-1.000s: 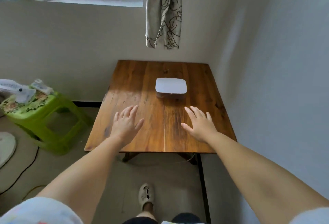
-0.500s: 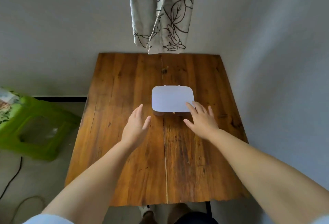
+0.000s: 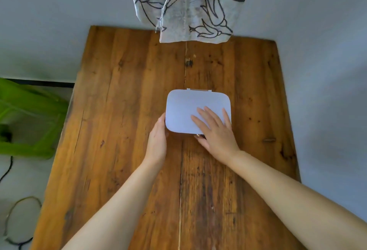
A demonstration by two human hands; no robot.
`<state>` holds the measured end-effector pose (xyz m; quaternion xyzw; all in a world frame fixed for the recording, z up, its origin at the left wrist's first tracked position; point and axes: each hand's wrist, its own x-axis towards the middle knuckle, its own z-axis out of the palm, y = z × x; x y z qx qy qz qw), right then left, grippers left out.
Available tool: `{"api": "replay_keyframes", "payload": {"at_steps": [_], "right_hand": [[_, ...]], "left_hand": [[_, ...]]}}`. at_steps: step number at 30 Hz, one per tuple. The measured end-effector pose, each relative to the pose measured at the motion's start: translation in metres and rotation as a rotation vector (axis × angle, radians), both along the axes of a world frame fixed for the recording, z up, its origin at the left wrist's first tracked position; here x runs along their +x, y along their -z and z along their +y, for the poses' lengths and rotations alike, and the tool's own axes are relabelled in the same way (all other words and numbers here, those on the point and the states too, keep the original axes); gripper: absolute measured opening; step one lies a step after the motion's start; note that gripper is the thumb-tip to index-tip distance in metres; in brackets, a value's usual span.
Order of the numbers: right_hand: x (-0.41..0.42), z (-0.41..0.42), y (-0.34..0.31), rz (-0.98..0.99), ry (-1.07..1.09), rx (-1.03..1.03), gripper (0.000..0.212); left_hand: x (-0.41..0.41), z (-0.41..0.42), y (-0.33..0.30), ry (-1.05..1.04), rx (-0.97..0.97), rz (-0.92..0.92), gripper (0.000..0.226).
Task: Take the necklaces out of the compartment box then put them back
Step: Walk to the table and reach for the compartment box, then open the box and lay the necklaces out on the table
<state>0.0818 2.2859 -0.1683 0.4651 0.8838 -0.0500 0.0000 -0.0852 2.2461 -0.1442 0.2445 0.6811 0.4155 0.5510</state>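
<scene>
A pale lilac compartment box (image 3: 184, 106) with rounded corners lies closed in the middle of the wooden table (image 3: 123, 94). Its hinge tab shows on the far edge and a small gold clasp on the near edge. My left hand (image 3: 157, 142) stands on edge against the box's left near corner, fingers straight and touching its side. My right hand (image 3: 215, 130) lies flat on the right half of the lid, fingers spread, thumb down by the clasp. No necklaces are visible; the lid hides the inside.
A patterned cloth (image 3: 190, 5) hangs over the table's far edge. A grey wall runs close along the right side. A green plastic stool (image 3: 27, 118) stands on the floor at left, with a black cable (image 3: 12, 220) lying near it.
The view has moved in over the table. Both hands went forward from the near tabletop to the box: the left now touches its side, the right rests on the lid.
</scene>
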Motion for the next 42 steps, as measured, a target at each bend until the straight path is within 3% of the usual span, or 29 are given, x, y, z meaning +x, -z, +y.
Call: {"api": "replay_keyframes", "payload": {"at_steps": [8, 14, 19, 25, 28, 30, 32, 33, 35, 37, 42], "right_hand": [[0.008, 0.008, -0.037, 0.223, 0.077, -0.001, 0.043], [0.019, 0.075, -0.099, 0.602, 0.385, -0.261, 0.028], [0.018, 0.111, -0.053, 0.848, 0.793, -0.493, 0.036], [0.008, 0.116, -0.009, 0.987, 0.918, -0.708, 0.033], [0.009, 0.120, -0.010, 0.877, 0.937, -0.719, 0.037], [0.007, 0.118, -0.021, 0.671, 0.887, -0.491, 0.045], [-0.004, 0.109, -0.040, 0.608, 0.656, -0.176, 0.038], [-0.013, 0.104, -0.048, 0.583, 0.482, -0.147, 0.032], [-0.038, 0.096, -0.050, 0.444, 0.198, -0.286, 0.023], [-0.059, 0.091, -0.039, 0.277, 0.084, -0.373, 0.021], [-0.087, 0.092, -0.016, -0.110, -0.075, -0.242, 0.027]], "left_hand": [[-0.009, -0.006, -0.004, 0.080, -0.031, 0.034, 0.042], [-0.008, -0.005, -0.005, 0.140, 0.014, 0.195, 0.044], [-0.009, -0.004, -0.001, 0.080, -0.006, 0.167, 0.042], [-0.008, -0.004, 0.000, 0.057, -0.019, 0.153, 0.041], [-0.009, -0.004, 0.000, 0.055, -0.020, 0.150, 0.041], [-0.009, -0.004, 0.001, 0.055, -0.023, 0.140, 0.041], [-0.010, -0.005, 0.003, 0.066, -0.015, 0.134, 0.041], [-0.010, -0.005, 0.003, 0.078, -0.005, 0.139, 0.042], [-0.012, -0.006, 0.004, 0.086, 0.018, 0.149, 0.042], [-0.013, -0.006, 0.006, 0.090, 0.027, 0.150, 0.041], [-0.016, -0.006, 0.014, 0.116, 0.041, 0.166, 0.043]]}}
